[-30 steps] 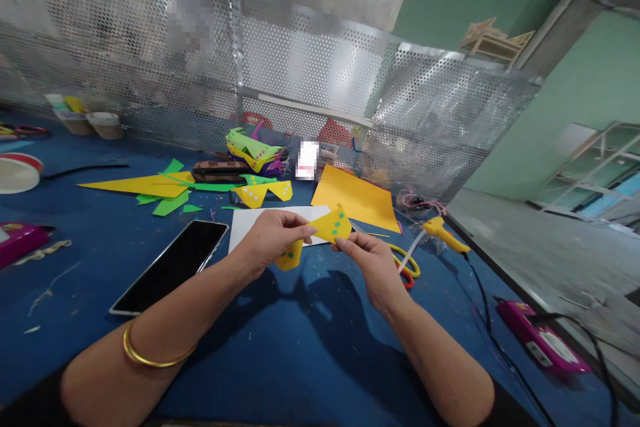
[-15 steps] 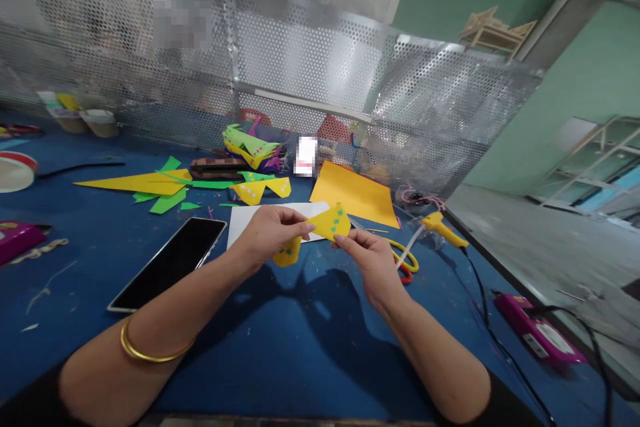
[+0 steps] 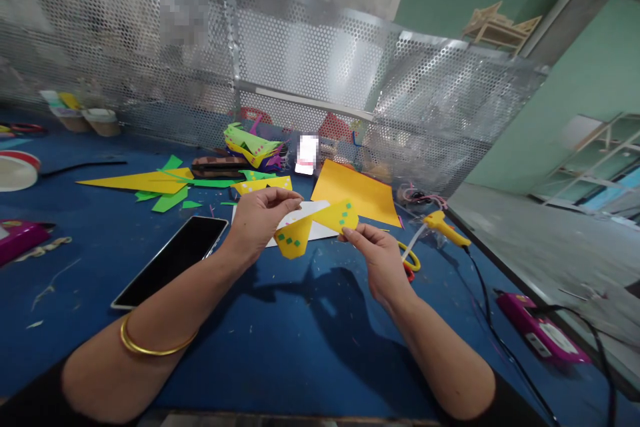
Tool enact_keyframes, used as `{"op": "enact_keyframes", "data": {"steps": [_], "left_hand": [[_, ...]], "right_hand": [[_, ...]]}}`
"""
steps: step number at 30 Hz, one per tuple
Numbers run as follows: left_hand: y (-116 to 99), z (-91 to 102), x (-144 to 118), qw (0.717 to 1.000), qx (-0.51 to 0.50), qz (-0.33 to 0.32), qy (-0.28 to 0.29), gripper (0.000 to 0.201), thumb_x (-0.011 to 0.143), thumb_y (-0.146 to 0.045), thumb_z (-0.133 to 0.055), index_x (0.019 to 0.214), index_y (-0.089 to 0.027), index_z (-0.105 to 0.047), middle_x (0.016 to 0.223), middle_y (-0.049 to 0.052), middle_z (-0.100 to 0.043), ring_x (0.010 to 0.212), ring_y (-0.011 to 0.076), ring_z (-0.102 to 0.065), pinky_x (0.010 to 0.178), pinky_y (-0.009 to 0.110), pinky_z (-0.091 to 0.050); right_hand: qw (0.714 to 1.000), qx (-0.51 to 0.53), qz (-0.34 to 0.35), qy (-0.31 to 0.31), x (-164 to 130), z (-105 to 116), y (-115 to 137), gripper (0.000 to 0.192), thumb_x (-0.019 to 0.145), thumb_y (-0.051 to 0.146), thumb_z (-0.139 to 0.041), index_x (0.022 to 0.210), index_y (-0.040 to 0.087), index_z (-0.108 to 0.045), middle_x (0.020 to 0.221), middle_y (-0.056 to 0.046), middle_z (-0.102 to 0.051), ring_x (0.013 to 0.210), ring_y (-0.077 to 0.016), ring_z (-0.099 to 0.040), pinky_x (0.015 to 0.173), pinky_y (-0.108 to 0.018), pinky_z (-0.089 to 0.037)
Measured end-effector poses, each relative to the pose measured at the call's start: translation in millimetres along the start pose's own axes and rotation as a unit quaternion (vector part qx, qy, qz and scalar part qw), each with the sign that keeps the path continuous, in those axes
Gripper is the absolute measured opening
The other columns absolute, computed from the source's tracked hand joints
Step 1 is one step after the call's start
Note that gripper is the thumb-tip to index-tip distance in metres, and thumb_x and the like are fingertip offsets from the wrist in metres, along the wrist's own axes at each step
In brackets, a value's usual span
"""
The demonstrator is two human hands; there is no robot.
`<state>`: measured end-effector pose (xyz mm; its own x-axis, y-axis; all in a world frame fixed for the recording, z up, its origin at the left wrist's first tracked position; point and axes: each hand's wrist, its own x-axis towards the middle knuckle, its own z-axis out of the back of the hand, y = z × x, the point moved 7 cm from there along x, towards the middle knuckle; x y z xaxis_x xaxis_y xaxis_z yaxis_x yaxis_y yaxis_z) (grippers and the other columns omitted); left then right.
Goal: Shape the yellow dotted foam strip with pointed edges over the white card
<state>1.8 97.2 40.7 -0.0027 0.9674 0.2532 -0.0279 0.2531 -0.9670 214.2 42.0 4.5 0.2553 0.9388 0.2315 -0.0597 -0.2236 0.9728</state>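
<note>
The yellow paper mask (image 3: 329, 217) has two wide wings and a narrow middle; each wing carries a row of small green diamonds. It is held in the air, tilted, slightly toward six o'clock from the view's centre. One wing points to seven o'clock, the other to three.

left grip (image 3: 256, 223): pinched, raised | right grip (image 3: 383, 260): pinched, raised | forearms (image 3: 185, 310): slanting inward

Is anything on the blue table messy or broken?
A little messy: green paper scraps lie scattered around the long yellow paper. Nothing looks clearly broken; I see no tear in the yellow cutout the right hand holds.
</note>
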Motion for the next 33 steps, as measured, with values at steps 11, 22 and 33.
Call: {"op": "enact_keyframes", "data": {"steps": [11, 22, 33], "left_hand": [[-5.1, 5.5, 3.1, 0.997, 0.051, -0.06, -0.027, 0.039, 0.088, -0.043, -0.053, 0.061, -0.019, -0.068, 0.06, 0.004, -0.068, 0.063, 0.0175, -0.064, 0.067, 0.029, -0.051], [-3.7, -17.7, -6.0, 0.975, 0.175, -0.04, 0.133, 0.022, 0.072, -0.04, -0.068, 0.061, -0.021, -0.073, 0.061, 0.002, -0.07, 0.056, 0.0161, -0.06, 0.054, 0.026, -0.043], [-22.7, -25.7, -13.1, 0.938, 0.282, -0.16, 0.125, 0.016, 0.072, -0.032, -0.072, 0.058, -0.026, -0.071, 0.061, -0.002, -0.07, 0.065, 0.0182, -0.064, 0.097, 0.042, -0.042]], "right_hand": [[1.0, -0.01, 0.006, 0.012, -2.0, -3.9, 0.3, 0.021, 0.069, 0.043, -0.076, 0.062, 0.023, -0.072, 0.065, 0.0, -0.067, 0.071, -0.0186, -0.059, 0.069, -0.031, -0.046], [0.999, 0.008, 0.036, -0.036, 0.5, 5.7, 4.6, 0.023, 0.07, 0.043, -0.077, 0.079, 0.022, -0.074, 0.081, -0.002, -0.073, 0.08, -0.0204, -0.065, 0.077, -0.035, -0.051], [0.995, -0.028, 0.056, -0.071, 5.2, 17.7, 5.7, 0.03, 0.067, 0.041, -0.08, 0.087, 0.02, -0.072, 0.089, -0.004, -0.074, 0.088, -0.0228, -0.067, 0.083, -0.038, -0.053]]}}
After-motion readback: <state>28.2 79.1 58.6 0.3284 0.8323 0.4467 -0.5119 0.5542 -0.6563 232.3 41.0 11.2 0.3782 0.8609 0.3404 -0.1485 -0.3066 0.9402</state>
